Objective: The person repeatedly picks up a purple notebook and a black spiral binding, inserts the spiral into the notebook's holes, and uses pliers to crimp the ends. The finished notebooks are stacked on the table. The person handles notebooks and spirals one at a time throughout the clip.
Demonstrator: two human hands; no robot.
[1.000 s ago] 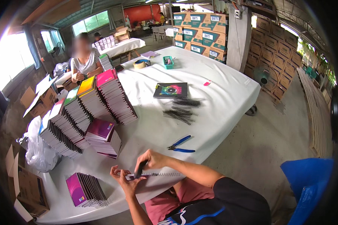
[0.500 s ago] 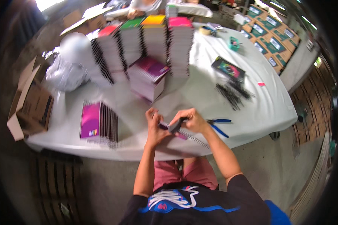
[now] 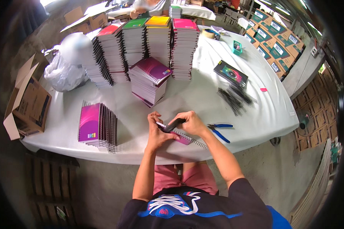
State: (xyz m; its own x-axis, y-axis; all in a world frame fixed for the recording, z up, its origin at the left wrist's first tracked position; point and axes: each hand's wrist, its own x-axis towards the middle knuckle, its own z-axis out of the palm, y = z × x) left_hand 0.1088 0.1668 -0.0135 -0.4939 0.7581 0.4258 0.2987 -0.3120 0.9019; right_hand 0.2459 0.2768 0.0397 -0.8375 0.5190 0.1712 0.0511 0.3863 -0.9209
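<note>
Two hands | left hand (image 3: 156,131) grips notebook (image 3: 181,136), mostly hidden | right hand (image 3: 191,123) clutches dark tool (image 3: 173,125)

Table (image 3: 256,126) layout, as we see it

We've got notebook stacks (image 3: 149,42) at far edge, smaller pile (image 3: 149,78) before them, spiral coils (image 3: 235,99) twd right edge, pliers (image 3: 218,129) nr front edge, leaning notebooks (image 3: 95,124) front-left, carton (image 3: 28,101) off left edge.
</note>
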